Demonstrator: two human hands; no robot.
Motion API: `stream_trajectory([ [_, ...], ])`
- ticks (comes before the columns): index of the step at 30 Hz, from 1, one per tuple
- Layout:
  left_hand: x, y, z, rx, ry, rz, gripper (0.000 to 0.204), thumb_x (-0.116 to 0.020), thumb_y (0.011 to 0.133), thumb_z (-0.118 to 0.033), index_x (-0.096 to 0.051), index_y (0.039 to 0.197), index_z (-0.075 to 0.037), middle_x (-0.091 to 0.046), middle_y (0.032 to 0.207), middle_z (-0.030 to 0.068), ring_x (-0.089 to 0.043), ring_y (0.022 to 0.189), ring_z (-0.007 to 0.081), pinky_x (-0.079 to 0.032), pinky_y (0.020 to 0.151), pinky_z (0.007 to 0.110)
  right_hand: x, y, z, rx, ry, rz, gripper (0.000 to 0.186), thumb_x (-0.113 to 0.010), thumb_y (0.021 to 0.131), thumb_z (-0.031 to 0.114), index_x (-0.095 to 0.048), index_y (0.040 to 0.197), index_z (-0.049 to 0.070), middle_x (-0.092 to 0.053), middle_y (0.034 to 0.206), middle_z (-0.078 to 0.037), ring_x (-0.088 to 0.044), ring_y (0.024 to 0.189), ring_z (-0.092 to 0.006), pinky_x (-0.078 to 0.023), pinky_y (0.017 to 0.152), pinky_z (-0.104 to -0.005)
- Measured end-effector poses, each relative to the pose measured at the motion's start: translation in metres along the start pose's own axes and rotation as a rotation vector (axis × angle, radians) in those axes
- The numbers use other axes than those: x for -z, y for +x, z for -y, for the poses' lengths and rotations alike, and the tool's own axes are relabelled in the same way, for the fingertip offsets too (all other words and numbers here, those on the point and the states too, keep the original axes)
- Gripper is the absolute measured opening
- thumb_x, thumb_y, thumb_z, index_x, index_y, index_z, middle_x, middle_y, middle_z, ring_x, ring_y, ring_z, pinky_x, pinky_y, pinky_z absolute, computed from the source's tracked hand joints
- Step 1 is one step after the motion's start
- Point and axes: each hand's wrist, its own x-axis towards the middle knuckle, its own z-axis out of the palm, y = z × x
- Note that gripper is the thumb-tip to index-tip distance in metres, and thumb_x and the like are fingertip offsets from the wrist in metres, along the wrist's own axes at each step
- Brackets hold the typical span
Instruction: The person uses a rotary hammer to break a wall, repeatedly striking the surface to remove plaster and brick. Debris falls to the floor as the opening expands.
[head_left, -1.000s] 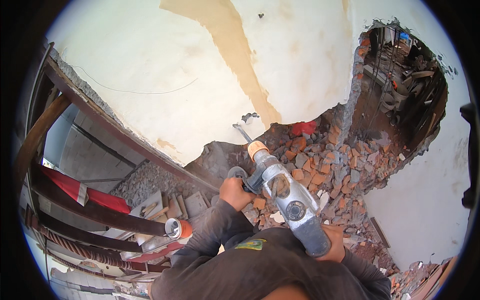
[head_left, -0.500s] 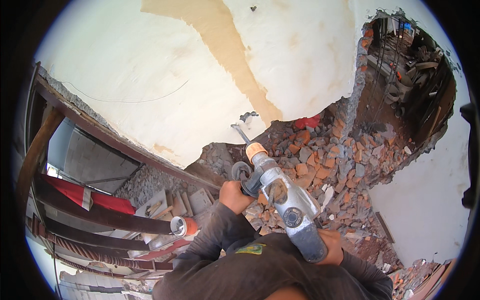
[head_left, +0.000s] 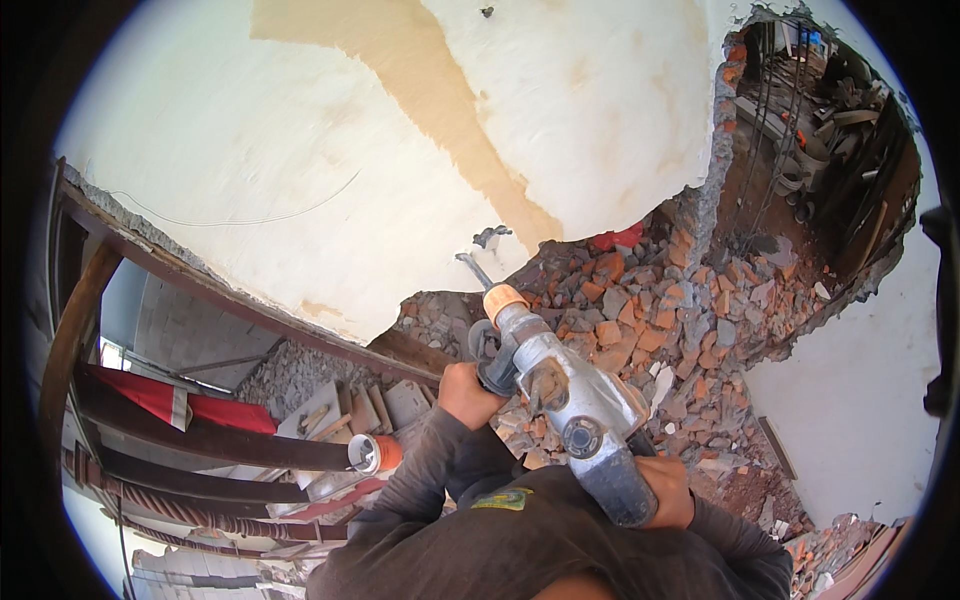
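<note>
A grey demolition hammer with an orange collar slants up and left from my body. My left hand is closed around its black side handle. Low at the back of the tool, my right hand wraps the rear handle, its fingers partly hidden by the housing. The chisel bit meets the white plastered wall near its broken lower edge. Just above the tip is a dark chipped patch in the plaster.
Broken brick rubble is heaped beyond and right of the tool. A ragged hole with bare rebar opens at upper right. At left are dark beams, a red cloth and a white-and-orange bucket.
The wall and chipped patch sit slightly further left in view. The hammer's front has shifted a little left too, its bit still at the wall; both hands keep their grip.
</note>
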Motion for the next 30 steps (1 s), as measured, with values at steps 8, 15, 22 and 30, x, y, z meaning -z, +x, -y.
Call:
stream_trajectory([
  [8, -0.003, 0.007, 0.0, 0.007, -0.069, 0.023, 0.027, -0.082, 0.071, -0.022, -0.074, 0.087, 0.0, -0.07, 0.077, 0.0228, -0.073, 0.079, 0.0367, -0.056, 0.067, 0.041, 0.009, 0.013, -0.003, 0.05, -0.047, 0.07, 0.041, -0.085, 0.063, 0.022, -0.068, 0.092, 0.0, -0.066, 0.078, -0.013, -0.068, 0.068, -0.0324, -0.054, 0.062, -0.0392],
  [15, -0.004, 0.012, 0.004, 0.063, -0.142, 0.057, 0.029, -0.084, 0.072, -0.021, -0.075, 0.088, 0.001, -0.073, 0.079, 0.0195, -0.075, 0.078, 0.0305, -0.056, 0.068, 0.038, 0.013, 0.023, -0.001, 0.053, -0.04, 0.089, 0.041, -0.086, 0.063, 0.026, -0.067, 0.089, 0.0, -0.063, 0.074, -0.011, -0.065, 0.063, -0.0312, -0.051, 0.057, -0.0397],
  [22, 0.002, 0.013, 0.004, 0.07, -0.148, 0.094, 0.032, -0.088, 0.07, -0.021, -0.076, 0.091, 0.0, -0.074, 0.081, 0.0185, -0.075, 0.081, 0.0301, -0.057, 0.071, 0.038, 0.012, 0.026, 0.004, 0.032, -0.057, 0.079, 0.041, -0.085, 0.064, 0.026, -0.068, 0.09, 0.0, -0.062, 0.073, -0.011, -0.065, 0.062, -0.031, -0.051, 0.056, -0.039],
  [30, 0.01, 0.017, 0.003, 0.09, -0.146, 0.134, 0.033, -0.086, 0.071, -0.024, -0.076, 0.091, -0.001, -0.074, 0.081, 0.0191, -0.075, 0.081, 0.0317, -0.056, 0.07, 0.038, 0.01, 0.03, 0.006, 0.008, 0.008, 0.044, 0.042, -0.085, 0.065, 0.026, -0.068, 0.094, 0.0, -0.063, 0.074, -0.011, -0.065, 0.063, -0.0315, -0.051, 0.057, -0.0392],
])
